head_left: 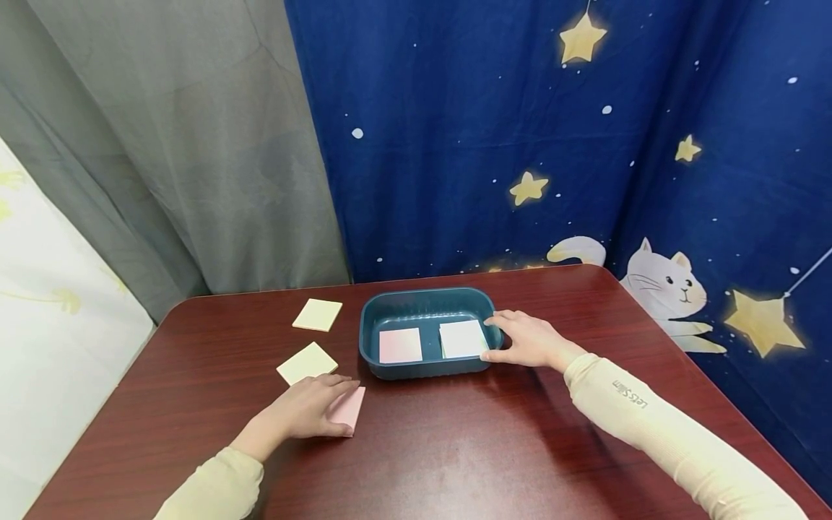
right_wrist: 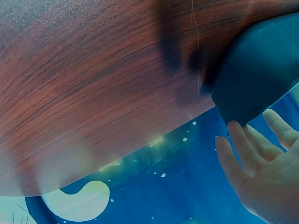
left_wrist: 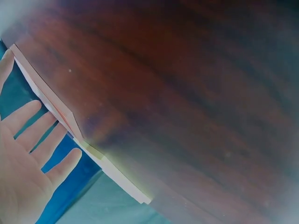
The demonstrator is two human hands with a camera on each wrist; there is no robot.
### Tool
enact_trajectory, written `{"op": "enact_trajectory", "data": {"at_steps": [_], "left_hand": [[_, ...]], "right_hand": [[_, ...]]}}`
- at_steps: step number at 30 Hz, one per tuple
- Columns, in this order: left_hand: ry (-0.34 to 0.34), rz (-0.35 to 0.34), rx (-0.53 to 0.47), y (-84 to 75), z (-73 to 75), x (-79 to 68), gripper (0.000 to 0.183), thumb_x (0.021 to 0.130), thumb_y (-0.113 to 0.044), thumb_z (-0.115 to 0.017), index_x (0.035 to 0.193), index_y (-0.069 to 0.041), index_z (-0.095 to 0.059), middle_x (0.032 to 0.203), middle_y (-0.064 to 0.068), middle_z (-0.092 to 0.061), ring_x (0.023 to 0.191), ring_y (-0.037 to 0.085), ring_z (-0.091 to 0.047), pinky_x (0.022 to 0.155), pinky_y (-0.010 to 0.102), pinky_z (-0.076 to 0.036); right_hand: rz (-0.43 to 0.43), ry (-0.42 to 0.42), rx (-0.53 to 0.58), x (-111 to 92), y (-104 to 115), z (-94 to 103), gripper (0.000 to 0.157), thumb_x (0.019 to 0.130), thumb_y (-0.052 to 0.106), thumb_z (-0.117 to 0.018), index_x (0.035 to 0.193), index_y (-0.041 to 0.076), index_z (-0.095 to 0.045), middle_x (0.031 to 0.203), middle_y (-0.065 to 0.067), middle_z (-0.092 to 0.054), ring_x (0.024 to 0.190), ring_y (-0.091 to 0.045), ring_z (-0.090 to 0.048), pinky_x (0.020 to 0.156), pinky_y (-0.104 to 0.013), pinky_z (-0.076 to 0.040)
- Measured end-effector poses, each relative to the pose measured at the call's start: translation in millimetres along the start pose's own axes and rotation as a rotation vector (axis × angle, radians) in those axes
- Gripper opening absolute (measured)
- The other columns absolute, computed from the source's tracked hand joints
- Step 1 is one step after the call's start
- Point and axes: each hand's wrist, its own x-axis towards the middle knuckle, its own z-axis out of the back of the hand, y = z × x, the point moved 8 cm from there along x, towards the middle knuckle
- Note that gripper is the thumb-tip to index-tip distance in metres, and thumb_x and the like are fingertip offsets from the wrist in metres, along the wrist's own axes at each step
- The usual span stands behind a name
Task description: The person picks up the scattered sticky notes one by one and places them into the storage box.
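Note:
My left hand point(head_left: 305, 409) lies over a pink sticky-note pad point(head_left: 349, 408) on the table, thumb by its near edge and fingers toward its far edge. In the left wrist view those fingers are spread and fairly straight beside the pad's edge point(left_wrist: 51, 100). My right hand point(head_left: 529, 341) is at the right end of a dark teal plastic bin point(head_left: 422, 372), its fingers extended at the rim. Inside the bin lie a pale pink pad point(head_left: 400, 346) on the left and a white pad point(head_left: 462, 339) on the right, close to my right thumb.
Two pale yellow sticky-note pads, a nearer one point(head_left: 307, 362) and a farther one point(head_left: 317, 314), lie left of the bin. The reddish-brown wooden table point(head_left: 442, 448) ends at the back against a grey curtain point(head_left: 240, 144) and a blue starry curtain point(head_left: 455, 144).

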Motion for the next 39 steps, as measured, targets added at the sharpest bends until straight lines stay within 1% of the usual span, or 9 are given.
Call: {"op": "enact_trajectory", "data": {"at_steps": [5, 11, 15, 20, 27, 35, 39], "left_hand": [[-0.005, -0.012, 0.006, -1.4, 1.0, -3.7, 0.071, 0.066, -0.051, -0.068, 0.120, -0.006, -0.054, 0.114, 0.008, -0.055, 0.101, 0.022, -0.052, 0.080, 0.039, -0.042], [0.004, -0.026, -0.008, -1.3, 0.7, -8.1, 0.077, 0.064, -0.049, -0.071, 0.123, -0.005, -0.050, 0.118, 0.009, -0.052, 0.105, 0.023, -0.049, 0.082, 0.040, -0.040], [0.001, -0.027, 0.004, 0.0, 0.8, -8.4, 0.076, 0.064, -0.047, -0.071, 0.123, -0.006, -0.050, 0.116, 0.009, -0.053, 0.106, 0.024, -0.049, 0.081, 0.041, -0.040], [-0.015, -0.042, 0.031, -1.1, 1.7, -7.1, 0.074, 0.064, -0.050, -0.070, 0.122, -0.007, -0.052, 0.111, 0.006, -0.055, 0.104, 0.024, -0.049, 0.080, 0.042, -0.040], [-0.064, -0.060, 0.080, -3.8, 4.4, -4.7, 0.076, 0.062, -0.053, -0.070, 0.121, -0.009, -0.053, 0.096, 0.002, -0.055, 0.090, 0.019, -0.052, 0.077, 0.039, -0.041], [-0.074, -0.024, 0.096, -4.0, 5.9, -5.4, 0.079, 0.060, -0.058, -0.068, 0.122, -0.010, -0.053, 0.093, 0.001, -0.051, 0.080, 0.017, -0.050, 0.067, 0.038, -0.042], [-0.078, -0.010, 0.092, -3.9, 6.1, -6.1, 0.081, 0.060, -0.058, -0.069, 0.122, -0.009, -0.052, 0.093, 0.002, -0.049, 0.075, 0.018, -0.049, 0.067, 0.038, -0.042]], "right_hand": [[-0.002, 0.003, -0.001, -0.1, 0.1, 0.5, 0.071, 0.073, 0.060, -0.056, 0.124, 0.010, -0.051, 0.126, -0.013, -0.046, 0.113, -0.029, -0.042, 0.083, -0.050, -0.038], [-0.002, 0.006, 0.003, -1.0, 0.6, 0.8, 0.071, 0.073, 0.060, -0.056, 0.124, 0.010, -0.051, 0.126, -0.013, -0.045, 0.113, -0.029, -0.042, 0.084, -0.051, -0.037], [-0.001, 0.005, 0.003, -1.3, 1.1, 1.3, 0.071, 0.073, 0.060, -0.056, 0.124, 0.010, -0.051, 0.126, -0.013, -0.045, 0.113, -0.029, -0.042, 0.084, -0.050, -0.037], [0.001, 0.004, 0.005, -1.3, 1.2, 1.6, 0.071, 0.073, 0.060, -0.056, 0.124, 0.010, -0.051, 0.126, -0.014, -0.045, 0.113, -0.029, -0.042, 0.084, -0.050, -0.037], [0.001, 0.004, 0.008, -1.2, 1.4, 2.1, 0.071, 0.073, 0.060, -0.056, 0.124, 0.010, -0.051, 0.126, -0.014, -0.045, 0.113, -0.030, -0.042, 0.083, -0.051, -0.037], [-0.006, 0.004, 0.007, -0.8, 0.5, 1.9, 0.071, 0.073, 0.061, -0.056, 0.124, 0.011, -0.051, 0.126, -0.013, -0.045, 0.114, -0.029, -0.041, 0.084, -0.050, -0.037], [-0.008, 0.009, 0.013, -1.2, 0.1, 0.9, 0.071, 0.073, 0.061, -0.056, 0.124, 0.011, -0.050, 0.127, -0.013, -0.045, 0.114, -0.029, -0.041, 0.084, -0.051, -0.037]]}}
